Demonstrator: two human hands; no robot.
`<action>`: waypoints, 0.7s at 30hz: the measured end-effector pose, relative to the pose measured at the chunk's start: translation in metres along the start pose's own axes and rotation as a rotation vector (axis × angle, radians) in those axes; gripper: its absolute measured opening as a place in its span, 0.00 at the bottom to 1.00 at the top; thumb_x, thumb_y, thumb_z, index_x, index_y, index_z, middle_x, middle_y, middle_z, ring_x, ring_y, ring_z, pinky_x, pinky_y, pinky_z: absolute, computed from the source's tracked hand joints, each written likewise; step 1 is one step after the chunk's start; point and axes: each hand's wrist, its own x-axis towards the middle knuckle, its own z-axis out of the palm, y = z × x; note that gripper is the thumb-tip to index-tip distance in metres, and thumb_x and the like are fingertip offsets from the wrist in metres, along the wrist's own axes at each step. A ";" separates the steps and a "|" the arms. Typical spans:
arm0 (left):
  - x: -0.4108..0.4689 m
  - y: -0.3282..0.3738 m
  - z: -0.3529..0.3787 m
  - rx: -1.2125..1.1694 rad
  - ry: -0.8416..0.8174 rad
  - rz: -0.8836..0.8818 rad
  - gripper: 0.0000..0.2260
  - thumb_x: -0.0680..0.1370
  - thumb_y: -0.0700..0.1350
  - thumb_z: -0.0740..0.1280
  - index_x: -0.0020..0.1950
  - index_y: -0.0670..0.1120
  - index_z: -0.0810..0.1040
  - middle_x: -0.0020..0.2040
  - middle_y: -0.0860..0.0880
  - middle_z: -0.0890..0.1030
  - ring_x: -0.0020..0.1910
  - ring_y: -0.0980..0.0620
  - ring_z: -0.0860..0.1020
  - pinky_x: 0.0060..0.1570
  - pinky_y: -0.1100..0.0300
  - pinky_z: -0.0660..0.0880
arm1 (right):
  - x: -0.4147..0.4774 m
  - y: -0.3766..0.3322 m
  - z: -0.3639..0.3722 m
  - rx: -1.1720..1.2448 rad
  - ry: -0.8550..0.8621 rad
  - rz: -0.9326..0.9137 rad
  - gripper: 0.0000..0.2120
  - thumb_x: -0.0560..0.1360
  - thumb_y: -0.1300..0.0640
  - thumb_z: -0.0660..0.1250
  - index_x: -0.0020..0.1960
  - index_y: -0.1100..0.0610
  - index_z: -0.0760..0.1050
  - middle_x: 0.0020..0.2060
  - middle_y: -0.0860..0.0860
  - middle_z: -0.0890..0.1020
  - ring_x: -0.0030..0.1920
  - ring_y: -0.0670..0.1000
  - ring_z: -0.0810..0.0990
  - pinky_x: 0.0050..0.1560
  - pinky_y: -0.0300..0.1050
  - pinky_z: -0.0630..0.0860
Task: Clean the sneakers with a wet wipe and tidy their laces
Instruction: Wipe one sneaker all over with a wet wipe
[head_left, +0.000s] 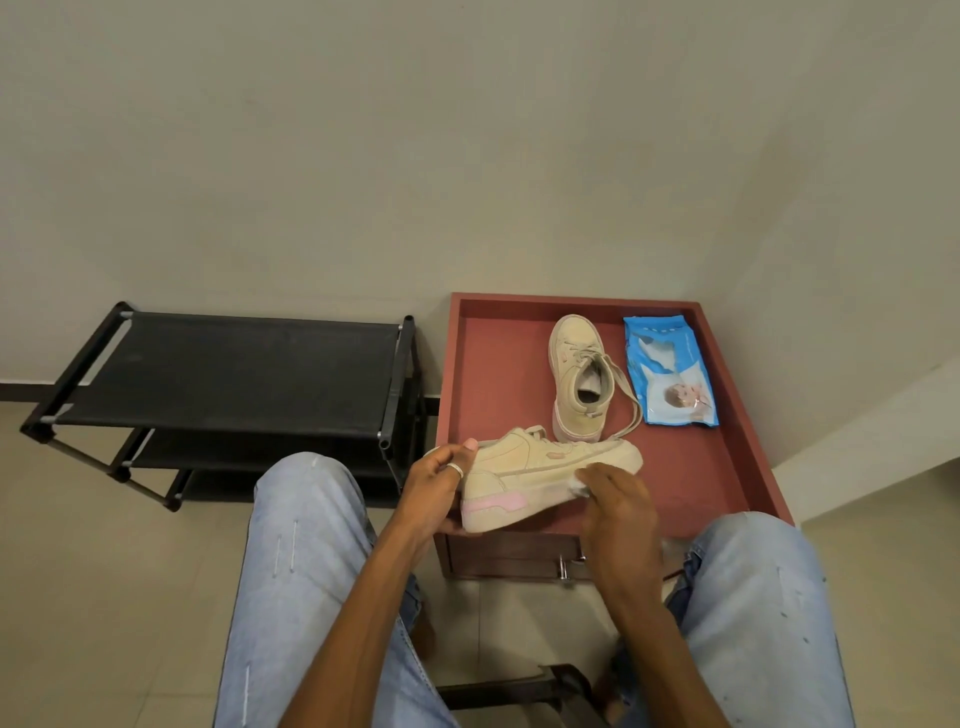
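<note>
While the left hand (439, 486) grips the heel of the beige, pink-soled sneaker (540, 465) at centre frame, the right hand (621, 506), fingers near-flat, presses a white wipe (576, 487) against its toe side.

Your only view is the wide-angle camera on your head, facing forward and tipped down over your knees (311, 499). It sits near enough that your left hand (436, 483) and right hand (618, 519) loom large at the near edge of the red worktop (498, 374), wall (467, 130) beyond.
</note>
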 end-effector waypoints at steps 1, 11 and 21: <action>0.000 0.000 0.000 0.002 0.000 0.001 0.14 0.81 0.61 0.64 0.55 0.53 0.83 0.55 0.46 0.86 0.53 0.42 0.85 0.40 0.40 0.84 | -0.004 -0.007 0.006 0.015 -0.009 -0.038 0.16 0.66 0.75 0.65 0.49 0.62 0.83 0.46 0.56 0.84 0.47 0.57 0.80 0.47 0.47 0.79; -0.001 0.001 0.000 0.005 -0.007 0.001 0.14 0.81 0.60 0.64 0.56 0.53 0.83 0.55 0.47 0.86 0.53 0.43 0.85 0.39 0.41 0.84 | -0.002 0.010 0.003 -0.059 -0.024 0.028 0.17 0.62 0.78 0.72 0.48 0.64 0.83 0.50 0.63 0.81 0.49 0.63 0.79 0.43 0.52 0.80; 0.000 0.001 0.001 0.014 0.013 0.003 0.15 0.81 0.60 0.65 0.53 0.50 0.83 0.54 0.46 0.85 0.52 0.43 0.85 0.37 0.48 0.83 | -0.012 -0.010 0.022 0.007 -0.041 -0.073 0.17 0.67 0.75 0.67 0.50 0.61 0.84 0.47 0.57 0.82 0.47 0.58 0.79 0.45 0.48 0.80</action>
